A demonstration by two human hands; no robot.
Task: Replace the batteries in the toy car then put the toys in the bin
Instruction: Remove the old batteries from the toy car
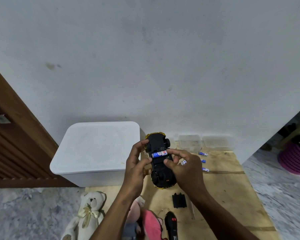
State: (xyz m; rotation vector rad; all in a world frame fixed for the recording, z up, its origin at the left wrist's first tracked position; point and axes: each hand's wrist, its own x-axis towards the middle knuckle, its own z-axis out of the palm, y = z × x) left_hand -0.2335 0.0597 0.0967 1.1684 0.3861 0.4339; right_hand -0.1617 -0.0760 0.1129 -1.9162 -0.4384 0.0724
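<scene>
I hold the yellow toy car [158,144] upside down above the wooden board, its black underside facing me. My left hand [137,163] grips the car's left side. A blue and white battery [158,154] lies across the open battery compartment. The fingers of my right hand [184,165] pinch its right end, with the thumb on the car's underside. Several loose blue batteries [203,154] lie on the board to the right. The black battery cover [179,200] lies on the board below the car. The white bin [93,153], lid closed, stands to the left against the wall.
A white teddy bear [87,213] and a pink plush toy [145,220] lie near my left arm. A black remote control [171,224] and a thin screwdriver [192,210] lie on the wooden board [229,196]. Two clear plastic containers [190,142] stand against the wall. A wooden door is at the left.
</scene>
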